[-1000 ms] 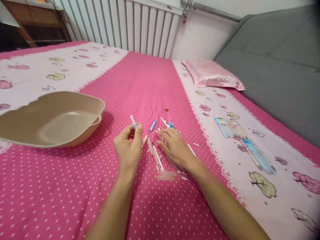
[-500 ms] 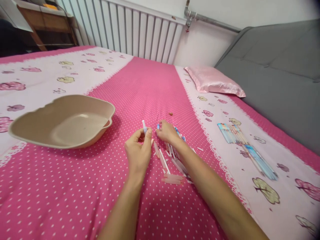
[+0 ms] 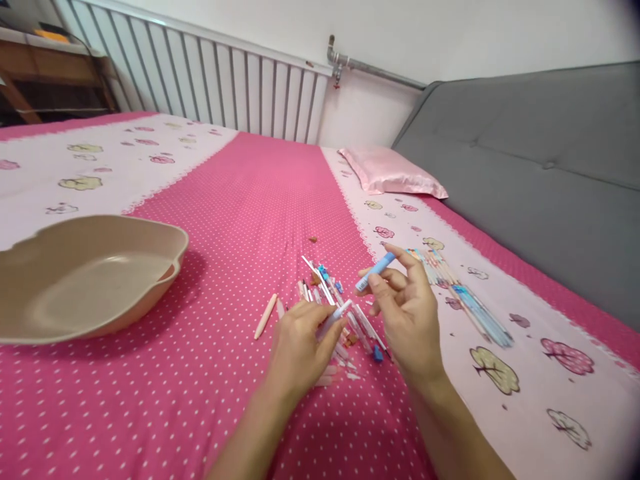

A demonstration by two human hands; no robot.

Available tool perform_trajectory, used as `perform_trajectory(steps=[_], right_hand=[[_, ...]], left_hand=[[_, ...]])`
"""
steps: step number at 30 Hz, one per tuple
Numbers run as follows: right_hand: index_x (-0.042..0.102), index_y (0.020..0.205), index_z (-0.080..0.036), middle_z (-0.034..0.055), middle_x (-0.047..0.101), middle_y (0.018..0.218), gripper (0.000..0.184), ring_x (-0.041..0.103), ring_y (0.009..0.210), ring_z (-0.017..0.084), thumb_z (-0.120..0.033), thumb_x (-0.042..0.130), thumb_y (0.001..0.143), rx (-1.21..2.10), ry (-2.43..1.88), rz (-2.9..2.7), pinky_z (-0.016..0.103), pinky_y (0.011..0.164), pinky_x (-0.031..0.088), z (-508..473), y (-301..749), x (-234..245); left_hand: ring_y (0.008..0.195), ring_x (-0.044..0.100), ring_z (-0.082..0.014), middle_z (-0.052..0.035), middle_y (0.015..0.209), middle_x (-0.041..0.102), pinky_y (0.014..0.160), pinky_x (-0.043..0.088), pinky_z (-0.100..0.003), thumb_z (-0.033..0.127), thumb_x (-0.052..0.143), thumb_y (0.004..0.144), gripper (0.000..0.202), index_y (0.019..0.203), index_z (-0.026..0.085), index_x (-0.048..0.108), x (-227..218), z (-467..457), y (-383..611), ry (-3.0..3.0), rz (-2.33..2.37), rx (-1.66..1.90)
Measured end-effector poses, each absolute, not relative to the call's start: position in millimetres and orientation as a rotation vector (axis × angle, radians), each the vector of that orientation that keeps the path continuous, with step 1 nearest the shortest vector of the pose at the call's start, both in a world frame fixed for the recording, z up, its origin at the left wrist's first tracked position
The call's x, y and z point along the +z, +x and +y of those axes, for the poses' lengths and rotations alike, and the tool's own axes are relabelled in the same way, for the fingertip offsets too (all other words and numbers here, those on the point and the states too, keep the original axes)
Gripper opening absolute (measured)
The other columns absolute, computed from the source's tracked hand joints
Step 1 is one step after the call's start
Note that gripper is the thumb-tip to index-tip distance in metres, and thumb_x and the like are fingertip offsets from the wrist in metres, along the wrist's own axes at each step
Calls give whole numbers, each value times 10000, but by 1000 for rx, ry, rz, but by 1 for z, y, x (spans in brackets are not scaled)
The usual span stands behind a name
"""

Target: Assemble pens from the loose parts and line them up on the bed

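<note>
My right hand [image 3: 407, 310] holds up a light blue pen barrel [image 3: 376, 270] with barcode-like print at one end, its fingers closed on it. My left hand [image 3: 303, 343] pinches a pale lavender pen part with a white tip [image 3: 345, 308]; the fingers hide much of it. Beneath and between both hands lies a pile of pen parts [image 3: 327, 288], with thin white sticks, pale pink tubes and small blue pieces. A blue piece [image 3: 378, 354] sits at the pile's near right. To the left of the pile, a peach-coloured pen barrel [image 3: 265, 317] lies alone.
A beige basin [image 3: 105, 287] stands on the pink dotted bedsheet [image 3: 200, 393] at left. Rows of pens [image 3: 480, 313] lie at right on the pale strip. Farther back are a pink pillow [image 3: 393, 172], a grey headboard [image 3: 525, 140] and a white radiator [image 3: 225, 80].
My right hand has risen from the pile and moved right with the blue pen barrel. My left hand has come lower, over the pile, still pinching the lavender part. The view has turned right.
</note>
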State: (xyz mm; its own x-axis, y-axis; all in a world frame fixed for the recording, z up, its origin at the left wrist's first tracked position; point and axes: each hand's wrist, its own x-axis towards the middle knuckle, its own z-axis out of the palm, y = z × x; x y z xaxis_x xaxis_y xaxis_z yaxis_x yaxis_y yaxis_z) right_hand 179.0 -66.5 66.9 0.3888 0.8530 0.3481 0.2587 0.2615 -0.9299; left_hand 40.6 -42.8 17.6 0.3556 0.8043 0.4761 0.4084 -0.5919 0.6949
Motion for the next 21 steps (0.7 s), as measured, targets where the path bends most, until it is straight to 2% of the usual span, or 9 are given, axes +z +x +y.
perform_trajectory(steps=[2,5,9,14,16,21], right_hand=[[421,1256,-230,26,622,874,419,636,752,145,-283,555,862,580,-1269,-1176,253,597,509,-63,182,64],[438,1249,-222,9,603,800,422,636,735,154,-277,568,851,654,-1268,-1207,250,563,507,-59,189,62],[439,1248,-231,14,612,819,426,633,704,148,-280,574,847,713,-1253,-1223,239,516,492,-59,190,60],[453,1238,-240,-2,608,798,408,567,550,97,-269,570,849,764,-1241,-1251,200,423,446,-65,181,60],[460,1236,-234,4,623,813,407,584,576,102,-262,575,846,765,-1238,-1289,208,460,477,-66,178,59],[471,1229,-222,41,675,899,417,657,790,157,-255,604,836,789,-1225,-1323,263,643,547,-67,179,57]], left_hand=[[649,568,-166,-28,668,640,606,421,-287,309,537,877,198,809,176,666,17,-43,41,2198,1087,1126],[652,569,-170,-26,666,641,605,423,-290,313,534,879,192,822,183,663,18,-44,42,2213,1132,1133],[648,570,-166,-17,651,635,625,428,-290,314,545,874,178,816,191,659,18,-44,42,2235,1164,1147],[650,562,-164,-15,644,622,638,416,-286,301,551,874,172,814,180,658,18,-45,41,2246,1147,1150],[644,551,-159,-12,639,612,637,407,-280,289,557,872,164,816,172,657,18,-45,41,2241,1131,1175],[647,524,-150,-14,659,613,631,384,-271,269,560,877,152,872,161,666,18,-44,41,2201,1114,1235]])
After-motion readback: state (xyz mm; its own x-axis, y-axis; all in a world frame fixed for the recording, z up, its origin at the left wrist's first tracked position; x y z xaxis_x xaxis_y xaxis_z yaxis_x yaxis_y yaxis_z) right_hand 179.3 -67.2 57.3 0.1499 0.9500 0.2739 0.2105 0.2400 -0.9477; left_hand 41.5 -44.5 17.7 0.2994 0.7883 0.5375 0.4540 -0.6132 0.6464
